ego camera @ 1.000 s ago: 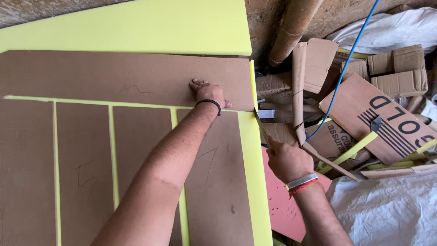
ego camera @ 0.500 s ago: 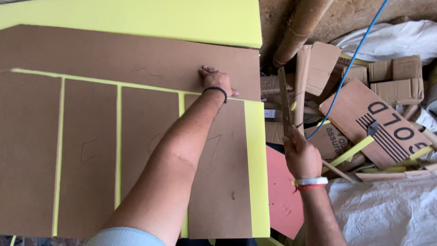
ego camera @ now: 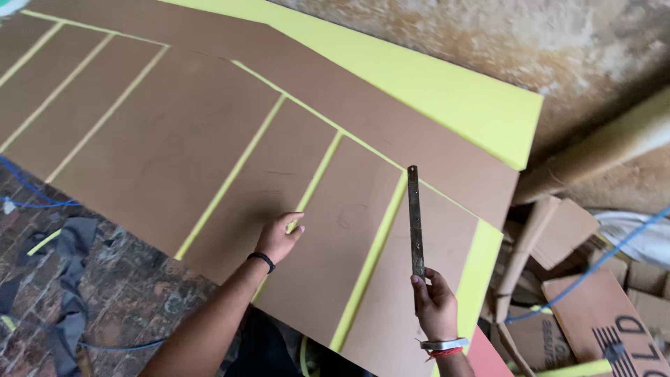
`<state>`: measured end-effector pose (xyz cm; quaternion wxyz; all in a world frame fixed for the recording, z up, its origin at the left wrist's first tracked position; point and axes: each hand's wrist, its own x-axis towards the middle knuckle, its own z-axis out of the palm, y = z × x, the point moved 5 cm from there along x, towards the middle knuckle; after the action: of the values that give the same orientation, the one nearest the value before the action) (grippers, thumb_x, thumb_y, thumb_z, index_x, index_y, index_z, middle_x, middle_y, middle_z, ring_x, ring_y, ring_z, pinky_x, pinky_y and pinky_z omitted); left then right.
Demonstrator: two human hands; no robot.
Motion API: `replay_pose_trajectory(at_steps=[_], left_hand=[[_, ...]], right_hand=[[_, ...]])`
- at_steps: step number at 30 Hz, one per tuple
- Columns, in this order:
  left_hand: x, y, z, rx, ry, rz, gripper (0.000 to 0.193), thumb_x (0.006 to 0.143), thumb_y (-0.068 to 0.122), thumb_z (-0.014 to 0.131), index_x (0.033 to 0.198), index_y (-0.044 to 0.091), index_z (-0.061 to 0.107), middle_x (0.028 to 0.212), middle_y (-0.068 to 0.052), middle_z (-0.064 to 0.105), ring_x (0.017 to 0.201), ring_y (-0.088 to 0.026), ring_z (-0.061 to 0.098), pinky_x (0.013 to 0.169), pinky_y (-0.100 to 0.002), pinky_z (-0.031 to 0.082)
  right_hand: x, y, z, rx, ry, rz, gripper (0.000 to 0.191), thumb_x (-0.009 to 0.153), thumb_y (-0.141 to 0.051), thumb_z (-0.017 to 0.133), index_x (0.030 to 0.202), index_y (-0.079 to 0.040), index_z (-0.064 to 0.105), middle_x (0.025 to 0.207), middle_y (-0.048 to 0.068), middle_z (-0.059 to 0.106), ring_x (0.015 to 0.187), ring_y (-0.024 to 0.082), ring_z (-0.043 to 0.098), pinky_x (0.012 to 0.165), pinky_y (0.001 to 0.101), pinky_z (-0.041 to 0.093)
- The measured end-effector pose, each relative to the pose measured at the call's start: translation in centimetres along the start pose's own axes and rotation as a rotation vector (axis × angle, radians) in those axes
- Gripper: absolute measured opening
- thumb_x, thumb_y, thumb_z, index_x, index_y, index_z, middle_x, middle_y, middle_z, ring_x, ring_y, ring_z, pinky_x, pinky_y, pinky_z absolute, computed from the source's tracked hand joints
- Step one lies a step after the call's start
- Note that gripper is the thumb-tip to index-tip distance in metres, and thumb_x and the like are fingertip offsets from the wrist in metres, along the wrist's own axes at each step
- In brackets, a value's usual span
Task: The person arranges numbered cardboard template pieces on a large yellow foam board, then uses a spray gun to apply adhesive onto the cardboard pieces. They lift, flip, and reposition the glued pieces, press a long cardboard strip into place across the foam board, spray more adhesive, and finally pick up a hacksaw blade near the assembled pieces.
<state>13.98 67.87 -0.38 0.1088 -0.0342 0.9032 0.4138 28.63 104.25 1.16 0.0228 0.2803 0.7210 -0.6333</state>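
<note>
Brown cardboard panels [ego camera: 209, 146] are laid edge to edge over a yellow foam sheet [ego camera: 447, 91], which shows as narrow strips in the gaps between them. A thin metal ruler [ego camera: 415, 220] is held upright over the right-hand panels, its lower end pinched between the closed fingers of the right hand [ego camera: 436, 307]; a bangle and red thread are worn at that wrist. The left hand [ego camera: 278, 236] is rested flat on a panel beside a yellow gap, fingers extended and loosely together, nothing gripped. A black band is worn at its wrist.

The ruler is judged light, stiff and narrow, with a smooth, possibly slippery face; a grip at one end, as shown, is judged adequate. The panels are judged light but broad and prone to creasing, best taken by opposite edges.

Cardboard scraps [ego camera: 600, 328] and a blue cable [ego camera: 593, 265] are noted at right, and dark cloth [ego camera: 70, 251] on the brick floor at left.
</note>
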Motion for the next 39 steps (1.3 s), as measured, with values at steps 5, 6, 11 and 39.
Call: replay_pose_trajectory(at_steps=[5,6,11,39], left_hand=[[0.0,-8.4,-12.6,-0.055,0.163,0.004,0.034,0.092,0.020,0.071,0.125,0.013,0.069,0.131,-0.007,0.068,0.112,-0.022,0.071,0.092,-0.034,0.061],[0.0,-10.1,-15.3,-0.059,0.215,0.064,0.033,0.090,0.020,0.072,0.122,0.012,0.071,0.127,-0.007,0.071,0.111,-0.022,0.072,0.090,-0.034,0.062],[0.6,-21.2,-27.5,-0.138,0.232,0.055,0.031,0.092,0.019,0.072,0.122,0.011,0.072,0.126,-0.007,0.072,0.115,-0.021,0.070,0.093,-0.035,0.059],[23.2,-50.3,-61.1,-0.107,0.091,-0.130,0.033,0.093,0.023,0.068,0.123,0.010,0.071,0.119,-0.008,0.076,0.113,-0.019,0.073,0.099,-0.033,0.057]], right_hand=[[-0.8,-7.8,12.2,-0.069,-0.077,-0.161,0.027,0.095,-0.020,0.068,0.116,-0.002,0.066,0.056,0.000,0.054,0.047,0.008,0.045,0.043,0.0269,0.036],[-1.4,-9.0,15.4,-0.043,-0.099,-0.182,0.027,0.095,-0.020,0.068,0.115,-0.002,0.066,0.056,0.000,0.054,0.047,0.007,0.045,0.043,0.0269,0.037],[-6.2,-13.3,31.7,-0.063,-0.160,-0.216,0.024,0.098,-0.022,0.065,0.113,-0.003,0.066,0.060,0.000,0.052,0.050,0.008,0.044,0.045,0.0271,0.037],[8.2,-23.0,85.7,-0.137,-0.370,-0.241,0.027,0.101,-0.017,0.058,0.119,0.002,0.064,0.060,0.004,0.055,0.052,0.010,0.046,0.047,0.0280,0.038]])
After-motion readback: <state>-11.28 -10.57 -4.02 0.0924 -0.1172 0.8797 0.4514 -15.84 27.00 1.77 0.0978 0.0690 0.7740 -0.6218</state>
